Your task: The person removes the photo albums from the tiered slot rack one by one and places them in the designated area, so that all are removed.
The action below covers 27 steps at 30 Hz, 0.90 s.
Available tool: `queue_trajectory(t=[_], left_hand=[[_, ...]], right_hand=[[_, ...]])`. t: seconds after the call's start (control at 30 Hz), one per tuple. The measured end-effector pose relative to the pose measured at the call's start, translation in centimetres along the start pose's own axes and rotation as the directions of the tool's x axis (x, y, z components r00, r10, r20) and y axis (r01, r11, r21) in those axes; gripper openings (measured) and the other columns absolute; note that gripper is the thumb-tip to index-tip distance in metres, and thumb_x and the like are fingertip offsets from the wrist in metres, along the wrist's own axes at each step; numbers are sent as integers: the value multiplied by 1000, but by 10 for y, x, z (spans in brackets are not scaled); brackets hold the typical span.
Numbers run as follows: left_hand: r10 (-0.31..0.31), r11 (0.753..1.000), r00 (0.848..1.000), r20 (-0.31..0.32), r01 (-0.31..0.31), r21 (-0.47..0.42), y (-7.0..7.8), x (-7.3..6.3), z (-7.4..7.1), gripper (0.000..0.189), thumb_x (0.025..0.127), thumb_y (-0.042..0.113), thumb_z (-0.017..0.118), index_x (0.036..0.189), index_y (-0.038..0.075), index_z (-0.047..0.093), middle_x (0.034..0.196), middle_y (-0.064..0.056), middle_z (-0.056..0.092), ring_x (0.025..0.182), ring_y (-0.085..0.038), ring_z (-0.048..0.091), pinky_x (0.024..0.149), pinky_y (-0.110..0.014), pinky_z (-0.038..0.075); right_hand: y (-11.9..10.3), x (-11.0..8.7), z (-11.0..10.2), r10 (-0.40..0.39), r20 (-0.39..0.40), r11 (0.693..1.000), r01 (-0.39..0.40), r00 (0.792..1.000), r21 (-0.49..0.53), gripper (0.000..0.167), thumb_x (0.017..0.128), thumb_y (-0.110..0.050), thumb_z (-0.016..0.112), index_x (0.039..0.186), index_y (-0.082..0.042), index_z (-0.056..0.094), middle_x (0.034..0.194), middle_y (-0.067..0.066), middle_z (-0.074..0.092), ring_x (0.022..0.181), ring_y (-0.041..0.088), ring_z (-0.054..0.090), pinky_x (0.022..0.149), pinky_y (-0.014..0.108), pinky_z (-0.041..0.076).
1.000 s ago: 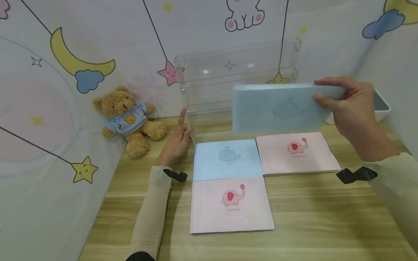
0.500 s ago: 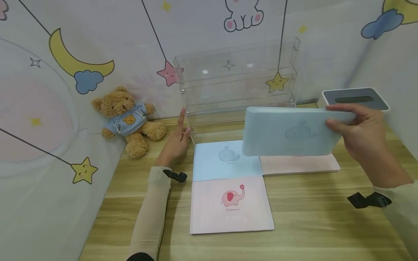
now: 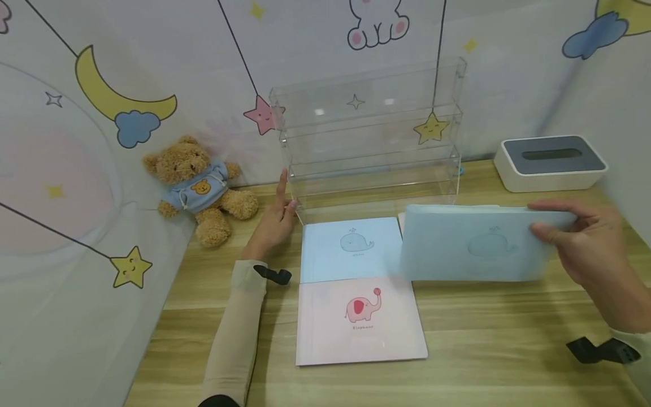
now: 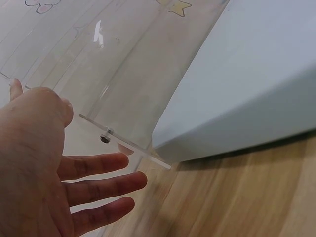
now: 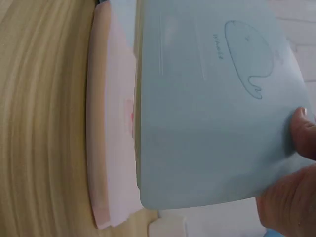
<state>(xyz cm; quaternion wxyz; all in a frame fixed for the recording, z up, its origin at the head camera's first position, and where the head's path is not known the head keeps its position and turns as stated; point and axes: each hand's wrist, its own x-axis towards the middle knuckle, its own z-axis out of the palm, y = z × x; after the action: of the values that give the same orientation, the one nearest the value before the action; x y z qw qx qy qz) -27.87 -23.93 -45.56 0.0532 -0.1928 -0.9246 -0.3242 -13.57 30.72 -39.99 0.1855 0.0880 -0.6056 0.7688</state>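
Note:
My right hand (image 3: 590, 249) pinches a blue notebook with a whale drawing (image 3: 458, 243) by its right end, thumb on the cover. The notebook is held upright over the table. Behind it, a pink notebook (image 5: 111, 133) lies flat, mostly hidden in the head view. My left hand (image 3: 272, 229) is at the lower left side of a clear acrylic rack (image 3: 371, 152), fingers extended along its side panel (image 4: 128, 140). In front of the rack lies another blue whale notebook (image 3: 351, 260), with a pink elephant notebook (image 3: 361, 350) against its near edge.
A teddy bear in a blue hoodie (image 3: 200, 189) sits at the left. At the back right stands a white tissue box with a grey top (image 3: 551, 175). Patterned cloth (image 3: 203, 45) covers the walls behind the wooden table (image 3: 488, 356).
My right hand has brought the blue notebook down and to the right, away from the rack, so it now covers most of the right pink notebook. My left hand stays at the rack.

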Motion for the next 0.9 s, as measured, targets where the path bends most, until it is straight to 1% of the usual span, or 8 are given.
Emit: queue_trajectory(t=[0.1,0.23,0.33,0.47,0.6,0.67,0.77,0.9], left_hand=[[8,1000,1000,-7,-8,-1,-2,0,1,76,119,31,36,171,39,-18,114,-21,76,97,-38,73,97,-58,55],[19,1000,1000,-10,-19,1,-2,0,2,76,118,31,37,171,40,-17,112,-20,75,96,-38,73,95,-58,56],[25,1000,1000,-13,-25,9,-3,1,3,76,118,32,37,171,39,-17,109,-21,75,94,-37,72,94,-58,56],[29,1000,999,-17,-29,10,-3,2,3,76,118,32,37,171,39,-18,107,-21,75,93,-37,72,92,-58,56],[37,999,999,-20,-37,5,-2,1,1,77,119,29,37,171,39,-19,107,-21,75,92,-37,71,91,-57,56],[51,999,998,-21,-51,1,-1,1,1,77,119,28,36,170,38,-19,104,-22,73,92,-37,70,90,-56,55],[75,997,997,-20,-75,-9,1,2,1,77,119,26,36,170,37,-20,97,-23,70,90,-37,68,88,-56,54],[74,997,997,-19,-75,-12,3,1,1,76,119,26,35,170,37,-20,95,-23,70,90,-37,69,87,-55,54]], right_hand=[[3,-8,-8,11,-8,1000,-11,1000,-2,45,80,40,61,108,10,81,107,-1,82,102,4,74,85,13,59],[6,-19,-17,64,-37,998,-64,997,-11,46,81,39,62,107,7,82,105,-3,82,102,4,72,86,11,57],[9,-27,-25,106,-44,994,-105,993,16,45,82,39,62,107,7,82,106,-3,82,102,3,72,86,11,58],[12,-35,-35,150,-34,988,-149,988,30,46,83,38,60,109,6,82,111,-4,79,100,2,72,83,12,58],[15,-39,-45,218,9,976,-218,976,-22,47,87,33,62,111,-1,83,115,-9,75,97,0,72,79,12,57],[16,-39,-51,270,47,963,-269,962,-35,47,88,31,62,111,-3,84,114,-10,76,95,1,73,76,14,58],[19,-38,-58,352,100,936,-347,931,-59,46,91,28,62,112,-6,84,111,-10,78,90,5,76,71,19,59],[22,-36,-63,475,103,868,-446,874,-217,43,94,20,66,114,-15,84,106,-16,77,86,5,73,69,22,59]])
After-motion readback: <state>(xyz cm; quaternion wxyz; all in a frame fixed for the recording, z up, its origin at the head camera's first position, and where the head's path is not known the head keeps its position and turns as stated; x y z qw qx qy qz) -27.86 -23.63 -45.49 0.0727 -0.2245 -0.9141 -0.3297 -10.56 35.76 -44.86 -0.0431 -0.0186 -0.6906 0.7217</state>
